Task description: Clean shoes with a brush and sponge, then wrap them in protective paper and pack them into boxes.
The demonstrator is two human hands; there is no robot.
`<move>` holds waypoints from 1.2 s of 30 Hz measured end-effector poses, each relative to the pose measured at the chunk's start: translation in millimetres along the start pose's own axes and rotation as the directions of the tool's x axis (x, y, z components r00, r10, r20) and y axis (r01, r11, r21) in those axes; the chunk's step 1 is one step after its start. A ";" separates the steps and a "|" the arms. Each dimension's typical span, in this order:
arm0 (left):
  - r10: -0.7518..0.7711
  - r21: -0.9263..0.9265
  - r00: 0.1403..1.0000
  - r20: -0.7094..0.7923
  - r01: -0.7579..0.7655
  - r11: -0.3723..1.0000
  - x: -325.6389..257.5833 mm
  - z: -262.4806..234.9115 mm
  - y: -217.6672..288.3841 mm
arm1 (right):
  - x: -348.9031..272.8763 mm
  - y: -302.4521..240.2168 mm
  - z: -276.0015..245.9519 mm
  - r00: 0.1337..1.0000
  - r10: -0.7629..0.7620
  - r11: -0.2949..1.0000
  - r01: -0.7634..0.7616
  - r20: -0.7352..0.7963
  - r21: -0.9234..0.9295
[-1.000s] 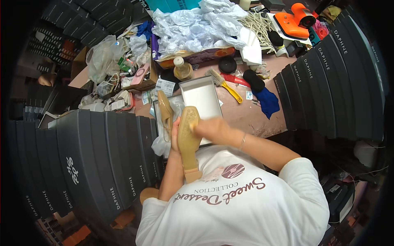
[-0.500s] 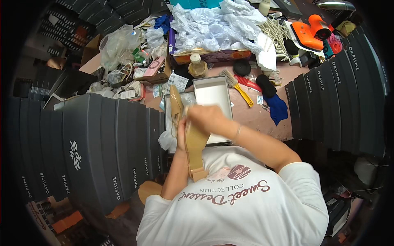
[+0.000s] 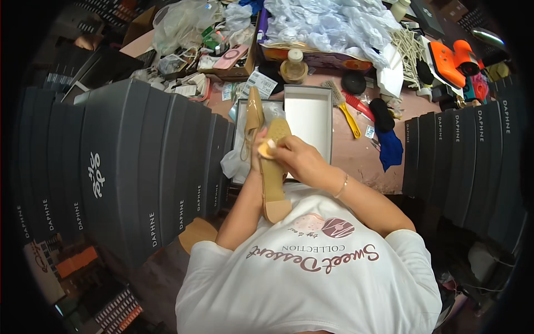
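1. Leftmost, a curved row of dark grey shoe boxes [image 3: 139,161], lids on, smooth card with pale lettering on the ends; contents hidden.
2. Behind them, a shallow brown cardboard tray [image 3: 231,58] crammed with small packets, bottles and a pink flat case, beside a crumpled clear plastic bag [image 3: 178,28].
3. Centre, an open white shoe box [image 3: 308,119], its matte walls bare inside; beside it its lid [image 3: 242,139] carrying white crinkled wrapping and a tan sandal [image 3: 254,119] standing on edge.
4. In front of the box, a second tan sandal [image 3: 272,167], sole upward, flat and grainy with a low block heel, held over the lap against the white printed shirt.
5. Left hand [image 3: 260,151] mostly hidden behind that sandal; grip impossible to tell. Right hand [image 3: 295,158] curled shut around the sole, fingertips pinching a small pale pad [image 3: 266,150] onto it.
6. Rightward, a yellow-handled brush [image 3: 345,108], blue cloth [image 3: 389,147], then another row of dark boxes [image 3: 467,156].
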State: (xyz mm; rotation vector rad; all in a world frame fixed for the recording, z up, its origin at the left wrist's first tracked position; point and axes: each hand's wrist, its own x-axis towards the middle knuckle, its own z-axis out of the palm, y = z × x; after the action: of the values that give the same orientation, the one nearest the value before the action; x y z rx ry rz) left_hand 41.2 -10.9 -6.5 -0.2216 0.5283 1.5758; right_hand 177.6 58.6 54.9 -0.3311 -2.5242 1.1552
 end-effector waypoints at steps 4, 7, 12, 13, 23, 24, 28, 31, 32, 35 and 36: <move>-0.130 -0.054 0.990 0.046 0.133 0.990 2.8 -30.2 -12.7 | -34.7 -8.1 8.7 0.930 -0.179 0.926 0.049 0.321 0.376; -0.148 -0.060 0.989 0.028 0.150 0.987 2.9 -32.8 -12.7 | -30.5 -7.1 7.2 0.903 -0.170 0.968 0.077 0.395 0.240; -0.101 -0.159 0.989 0.105 0.117 0.980 1.9 -24.2 -15.7 | 0.6 25.0 6.0 0.993 -0.023 1.000 0.021 -0.118 -0.018; 0.027 -0.133 0.988 -0.155 -0.048 0.990 -5.6 -10.7 -26.5 | -4.1 21.6 7.0 0.993 0.016 0.998 -0.022 -0.119 -0.052; -0.115 0.059 0.993 -0.031 0.117 0.991 1.3 21.2 -14.6 | -2.2 14.6 0.1 0.978 0.005 0.977 -0.050 -0.210 -0.207; -0.127 0.085 0.991 -0.048 0.131 0.988 2.3 20.7 -14.0 | -2.4 15.2 -0.1 0.981 -0.033 0.975 -0.010 -0.191 -0.221; -0.185 0.166 0.981 0.060 0.173 0.971 9.9 22.9 -8.7 | 27.1 114.6 -37.1 0.672 0.731 0.162 -0.343 0.121 0.925; -0.127 0.156 0.991 0.039 0.120 0.981 20.5 29.1 9.6 | 36.1 113.8 -50.5 0.742 0.645 -0.173 -0.094 0.185 0.980; -0.077 0.151 0.997 0.012 0.075 0.986 27.1 25.0 13.2 | 41.2 108.5 -55.4 0.756 0.625 -0.218 -0.071 0.195 0.973; 0.064 0.115 0.994 -0.089 -0.053 0.992 43.6 24.9 27.3 | 59.9 119.8 -65.6 0.781 0.614 -0.026 -0.121 0.111 0.992; 0.088 0.096 0.992 -0.086 -0.079 0.992 46.4 30.2 28.0 | 63.2 125.5 -68.9 0.787 0.613 0.095 -0.158 0.067 0.983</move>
State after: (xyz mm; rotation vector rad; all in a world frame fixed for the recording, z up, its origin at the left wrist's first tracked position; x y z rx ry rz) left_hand 15.1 44.4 4.4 -0.2032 0.6874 1.6238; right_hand 156.1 208.2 14.3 -0.7948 -0.8802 2.3541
